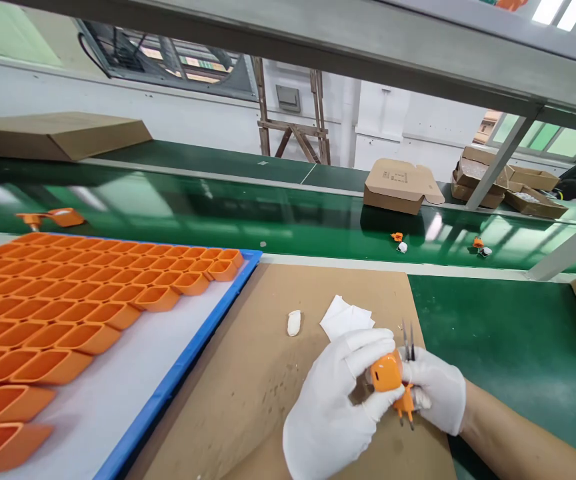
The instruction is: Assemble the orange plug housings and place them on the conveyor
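My left hand [335, 400], in a white glove, is closed around an orange charger housing [387, 372] with a small dark slot in its face. Close beside it, my gloved right hand [435, 390] grips tweezers [409, 343], their metal tips pointing up and away. An orange plug piece with two pins [405, 403] hangs below the housing, against the right hand's fingers; whether it is joined to the housing is hidden. Just beyond the left hand lie folded white cloths or papers [345, 319]. A small white oval piece [294, 323] rests on the cardboard sheet [248, 373].
At left, a blue-rimmed tray [188, 367] carries many orange sleeves [93, 339]. Behind runs a green conveyor [313, 230] with small orange and white parts [398, 240]. Cardboard boxes [393, 187] stand farther back. A metal post [503, 160] rises at right, under an overhead beam.
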